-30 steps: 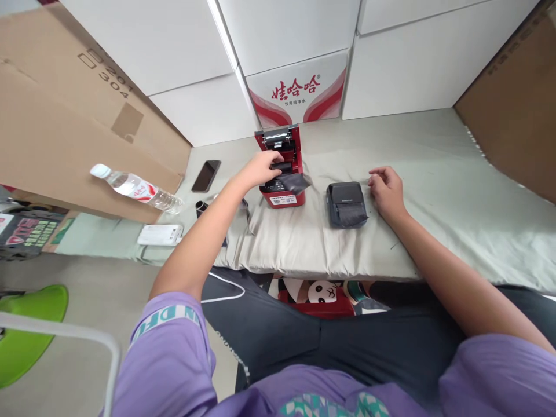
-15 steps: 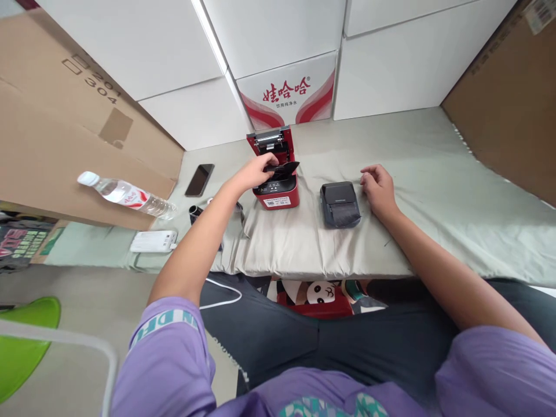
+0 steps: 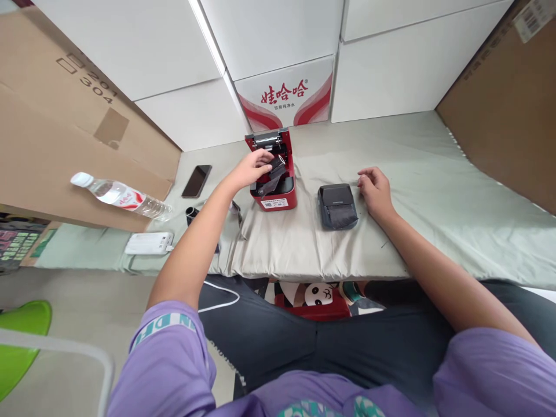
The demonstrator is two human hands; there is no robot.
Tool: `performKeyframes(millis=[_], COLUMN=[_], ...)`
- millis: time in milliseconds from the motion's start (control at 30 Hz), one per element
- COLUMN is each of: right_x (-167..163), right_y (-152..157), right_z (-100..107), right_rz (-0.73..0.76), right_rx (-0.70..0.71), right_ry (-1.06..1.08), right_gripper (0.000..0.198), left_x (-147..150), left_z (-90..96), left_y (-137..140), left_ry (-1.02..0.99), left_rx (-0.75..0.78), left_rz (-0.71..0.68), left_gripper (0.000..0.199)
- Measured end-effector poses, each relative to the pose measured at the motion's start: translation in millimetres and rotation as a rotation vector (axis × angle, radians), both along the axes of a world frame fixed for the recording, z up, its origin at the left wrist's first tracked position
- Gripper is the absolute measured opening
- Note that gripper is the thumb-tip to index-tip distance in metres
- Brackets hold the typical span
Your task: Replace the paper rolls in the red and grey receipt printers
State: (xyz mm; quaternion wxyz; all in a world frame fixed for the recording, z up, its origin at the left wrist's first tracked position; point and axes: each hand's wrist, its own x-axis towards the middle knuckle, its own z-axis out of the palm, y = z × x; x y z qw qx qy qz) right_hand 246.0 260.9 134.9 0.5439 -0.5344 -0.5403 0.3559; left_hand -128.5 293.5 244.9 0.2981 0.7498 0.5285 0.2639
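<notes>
My left hand (image 3: 255,168) is closed on a black roll (image 3: 278,167) with a pale core end, and its loose strip hangs over the front. It holds the roll over the compartment of a red label printer (image 3: 284,201), whose lid is tilted up at the back. A QR-code sticker is on the printer's front. My right hand (image 3: 376,191) rests on the cloth with fingers loosely bent and apart, nothing in it. Just left of it lies a small black portable printer (image 3: 337,206), with a dark strip at its front.
A phone (image 3: 197,181), a white power bank (image 3: 150,243), another black roll (image 3: 191,215) and a dark curled strip (image 3: 237,220) lie left. A water bottle (image 3: 124,196) stands by a cardboard box (image 3: 87,104). White boxes (image 3: 278,35) line the back; another carton (image 3: 508,104) stands right.
The black roll has turned in my left hand, so its core end now shows and its strip hangs toward the printer's front. My right hand stays beside the black printer.
</notes>
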Motion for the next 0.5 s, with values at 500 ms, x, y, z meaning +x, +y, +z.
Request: performKeyframes(millis=[500], right_x=[0.0], right_y=[0.8], right_z=[-0.2], right_rz=[-0.023], right_rx=[0.066], right_ry=[-0.133], right_gripper=[0.013], left_x=[-15.8], left_z=[38.3], left_y=[-55.0], left_ry=[-0.612], left_rx=[-0.145], left_rz=[0.095], left_gripper=[0.06])
